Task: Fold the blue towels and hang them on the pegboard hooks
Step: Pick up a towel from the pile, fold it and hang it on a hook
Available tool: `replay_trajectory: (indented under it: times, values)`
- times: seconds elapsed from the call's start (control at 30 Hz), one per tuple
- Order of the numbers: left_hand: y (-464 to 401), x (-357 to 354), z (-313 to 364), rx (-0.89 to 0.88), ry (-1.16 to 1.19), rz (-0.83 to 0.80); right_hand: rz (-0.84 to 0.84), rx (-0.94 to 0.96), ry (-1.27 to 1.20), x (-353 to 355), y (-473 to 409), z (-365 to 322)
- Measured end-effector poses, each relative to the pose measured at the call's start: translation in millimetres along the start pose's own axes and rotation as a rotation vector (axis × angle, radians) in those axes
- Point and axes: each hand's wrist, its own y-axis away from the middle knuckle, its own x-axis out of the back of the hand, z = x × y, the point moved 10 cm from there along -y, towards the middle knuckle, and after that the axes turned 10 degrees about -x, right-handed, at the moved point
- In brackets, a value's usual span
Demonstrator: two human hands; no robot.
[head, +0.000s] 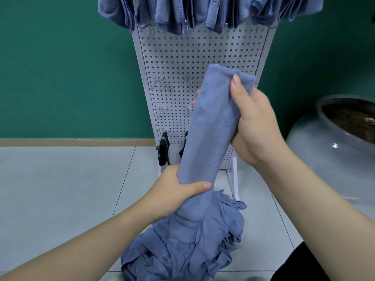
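My left hand (174,189) has its grip clenched round the lower end of a folded blue towel (215,122) held upright before the white pegboard (172,67), above the heap of loose towels (186,246) on the floor, while my right hand (255,126) pinches its top

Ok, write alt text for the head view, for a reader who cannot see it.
Two bare hands hold a folded blue towel upright, the left hand gripping its lower end and the right hand pinching its top. Behind stands a white pegboard with hung towels on top; a towel pile lies below.
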Motion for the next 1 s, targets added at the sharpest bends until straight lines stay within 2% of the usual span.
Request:
replay_trajectory:
  times: [0.13, 0.23, 0.33, 0.5, 0.57, 0.87, 1.0]
  values:
    - [10, -12, -22, 0.092, -0.017, -0.151, 0.127, -0.009, -0.024, 28, -12, -4]
    - [13, -9, -30, 0.135, -0.115, -0.253, 0.266, -0.066, 0.167, 50, -19, 4]
    - [12, -2, -23, 0.148, -0.176, -0.351, 0.25, -0.173, 0.291, 51, -20, 22]
    - [-10, 16, 11, -0.041, -0.017, -0.211, 0.186, -0.276, 0.197, 25, -12, 48]
    - [-16, 21, 22, -0.061, 0.053, -0.156, 0.193, -0.287, 0.148, 18, -10, 53]
    - [-19, 48, 45, -0.078, 0.142, -0.063, 0.438, -0.425, 0.039, 46, 1, 64]
    - [-19, 68, 60, -0.104, 0.236, -0.046, 0.439, -0.554, 0.041, 49, 7, 82]
